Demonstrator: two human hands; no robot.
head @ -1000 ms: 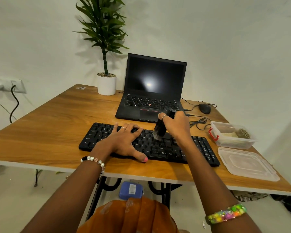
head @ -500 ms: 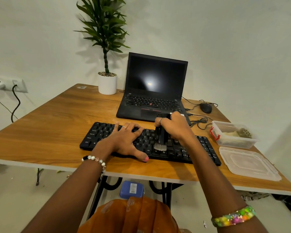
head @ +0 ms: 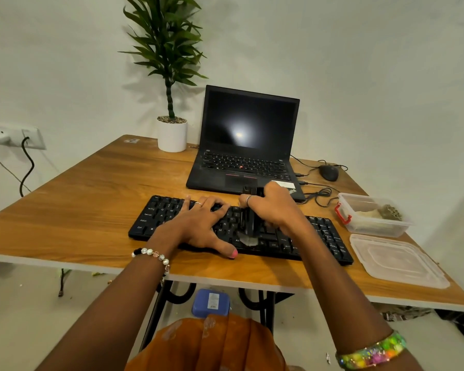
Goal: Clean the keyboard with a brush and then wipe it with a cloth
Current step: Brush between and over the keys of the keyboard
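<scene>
Black keyboard [head: 316,236] lying on the wooden counter [head: 86,210], long side roughly along the near edge, right end angled slightly toward that edge, with a narrow strip of bare wood in front. Wide open wood to the left of the keyboard, out to the left edge. Tighter on the right: clear plastic lid [head: 394,259] just beside the keyboard's right end, close to the near right corner, and a clear container [head: 373,215] with a red clasp behind the lid. Open laptop [head: 248,145] just behind the keyboard, dark screen upright, front edge near the keyboard's back edge. Mouse [head: 329,172] and loose cables right of the laptop, potted plant [head: 172,103] at the far edge by the wall.

Left hand [head: 201,226] flat on the keyboard's left-centre keys, fingers spread and straight, thumb reaching to the near edge, pressing down. Right hand [head: 273,207] over the middle of the keyboard, fingers curled round the black handle of the brush [head: 248,226], gripping from above. Brush held roughly upright, handle top toward the laptop, pale bristles touching the keys in the row nearest the front edge, just right of the left thumb. Both forearms reaching in from the near side, a bracelet on each wrist.
</scene>
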